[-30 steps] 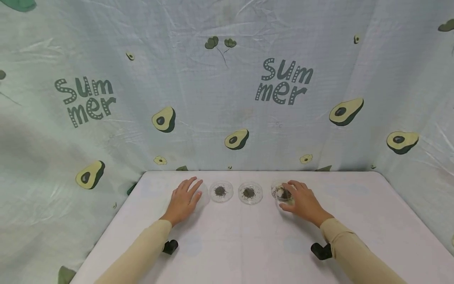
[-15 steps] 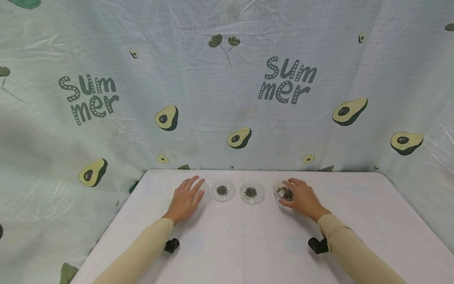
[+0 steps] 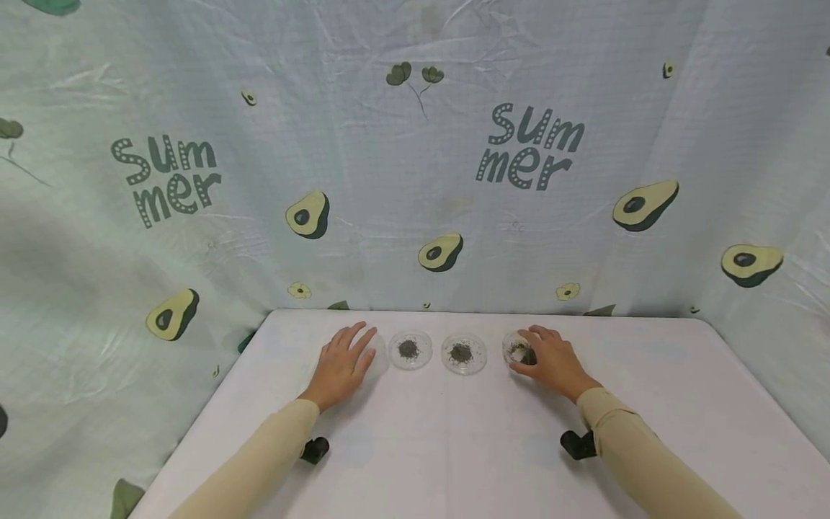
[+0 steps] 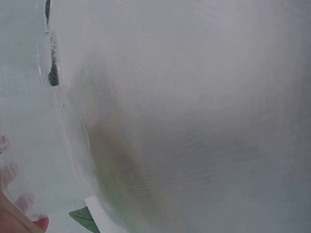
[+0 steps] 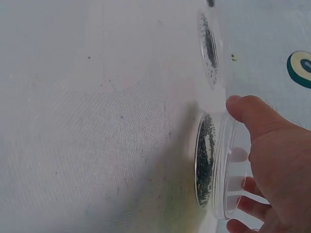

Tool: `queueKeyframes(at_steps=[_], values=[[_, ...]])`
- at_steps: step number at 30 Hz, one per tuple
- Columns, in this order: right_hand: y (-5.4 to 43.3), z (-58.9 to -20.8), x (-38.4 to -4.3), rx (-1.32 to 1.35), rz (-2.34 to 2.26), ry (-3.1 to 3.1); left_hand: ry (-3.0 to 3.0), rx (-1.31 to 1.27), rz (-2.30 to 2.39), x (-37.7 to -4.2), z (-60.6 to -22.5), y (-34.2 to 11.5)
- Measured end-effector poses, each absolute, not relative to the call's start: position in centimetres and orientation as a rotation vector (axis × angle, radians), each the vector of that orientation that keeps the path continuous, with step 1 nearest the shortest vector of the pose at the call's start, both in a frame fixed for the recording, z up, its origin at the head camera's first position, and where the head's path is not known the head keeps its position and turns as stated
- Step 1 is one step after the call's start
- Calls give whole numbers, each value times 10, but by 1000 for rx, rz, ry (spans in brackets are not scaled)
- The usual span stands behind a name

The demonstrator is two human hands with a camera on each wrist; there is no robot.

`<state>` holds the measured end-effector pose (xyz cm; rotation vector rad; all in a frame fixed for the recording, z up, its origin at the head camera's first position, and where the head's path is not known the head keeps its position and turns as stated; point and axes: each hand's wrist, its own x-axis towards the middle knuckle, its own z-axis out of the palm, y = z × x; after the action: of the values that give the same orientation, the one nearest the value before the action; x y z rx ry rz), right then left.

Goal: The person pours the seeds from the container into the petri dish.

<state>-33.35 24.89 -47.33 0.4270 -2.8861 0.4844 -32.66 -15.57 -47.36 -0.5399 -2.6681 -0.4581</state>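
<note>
In the head view my right hand (image 3: 547, 360) pinches a clear petri dish lid (image 5: 226, 170) between thumb and fingers. Directly under it sits a petri dish (image 3: 508, 349) with dark grains, which look like soil; whether lid and dish touch cannot be told. Leftward stand two more petri dishes, one at centre (image 3: 463, 354) and one beside it (image 3: 411, 350), each with a small dark heap. With fingers spread, my left hand (image 3: 338, 366) lies over clear, stacked-looking plastic dishware (image 4: 39, 145); its fingers show through the plastic in the left wrist view.
A pale cloth covers the table (image 3: 441, 447), with a few stray dark grains in the right wrist view. Behind it hangs a printed curtain (image 3: 363, 166) with avocados and lettering. A black device (image 3: 577, 445) is strapped at each wrist.
My right hand has brought the lid from a little in front of the right-hand dish to over it. The left hand keeps its place; the view has shifted slightly.
</note>
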Motion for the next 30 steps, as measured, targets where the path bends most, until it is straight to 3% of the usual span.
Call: queueKeyframes(at_steps=[30], values=[[244, -473, -339, 363, 548, -3015, -2895, -497, -449, -320, -456, -151]])
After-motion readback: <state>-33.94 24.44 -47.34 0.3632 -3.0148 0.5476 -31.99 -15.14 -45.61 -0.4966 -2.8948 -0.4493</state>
